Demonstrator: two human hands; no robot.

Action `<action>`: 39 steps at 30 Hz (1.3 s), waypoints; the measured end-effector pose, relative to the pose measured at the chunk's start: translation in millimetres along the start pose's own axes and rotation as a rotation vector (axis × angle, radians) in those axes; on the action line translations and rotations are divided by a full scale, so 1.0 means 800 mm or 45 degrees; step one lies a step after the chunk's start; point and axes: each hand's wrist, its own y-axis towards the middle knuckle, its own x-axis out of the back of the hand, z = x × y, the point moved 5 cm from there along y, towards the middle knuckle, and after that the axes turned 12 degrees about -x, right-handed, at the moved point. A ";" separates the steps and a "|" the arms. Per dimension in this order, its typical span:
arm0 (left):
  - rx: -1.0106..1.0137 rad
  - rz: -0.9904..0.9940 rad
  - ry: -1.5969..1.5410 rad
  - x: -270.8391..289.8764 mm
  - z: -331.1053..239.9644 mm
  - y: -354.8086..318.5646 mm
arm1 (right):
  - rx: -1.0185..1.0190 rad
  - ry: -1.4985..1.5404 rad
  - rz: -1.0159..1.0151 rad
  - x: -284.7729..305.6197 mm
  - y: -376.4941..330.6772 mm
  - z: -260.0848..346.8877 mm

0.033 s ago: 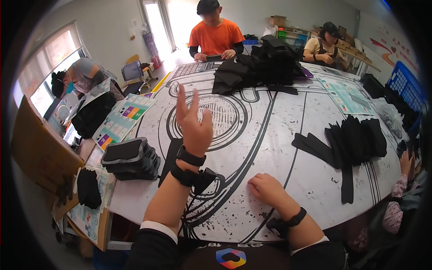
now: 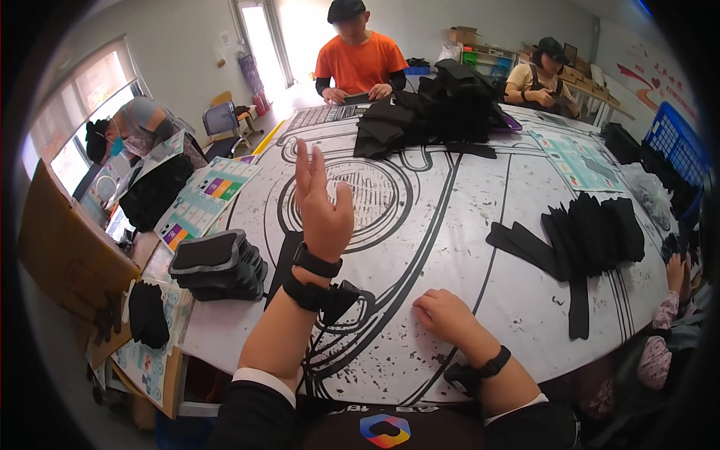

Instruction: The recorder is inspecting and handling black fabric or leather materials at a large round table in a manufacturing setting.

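Observation:
My left hand (image 2: 327, 214) is raised above the table, palm partly turned to the right. Its index and middle fingers stretch up and the thumb stands apart; nothing is held. On the tabletop rests my right hand (image 2: 448, 316), its fingers curled into a loose fist with no thing visible in it. Dark straps circle both wrists. Left of my left forearm stands a stack of black pads with grey rims (image 2: 217, 264). Dark flat fabric (image 2: 285, 262) lies partly behind that forearm. To the right of my right hand is a fanned row of black fabric pieces (image 2: 592, 232).
A large heap of black fabric pieces (image 2: 442, 105) covers the table's far middle. A person in orange (image 2: 360, 64) handles a dark piece there; others sit right and left. Printed sheets (image 2: 577, 161) lie at right, near a blue crate (image 2: 679, 139). A cardboard box (image 2: 71, 232) stands left.
The raised fingers of my left hand have drawn closer together, and the hand has shifted very slightly. My right hand stays where it was.

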 end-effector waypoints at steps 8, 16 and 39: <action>-0.226 -0.241 -0.170 0.039 -0.048 0.005 | -0.009 -0.003 0.006 0.001 0.001 0.002; -0.215 -0.192 -0.121 0.100 -0.096 -0.013 | -0.011 0.002 0.005 -0.002 0.001 -0.001; 1.473 0.540 -2.488 0.090 -0.095 -0.128 | -0.312 2.156 0.449 0.121 -0.024 0.022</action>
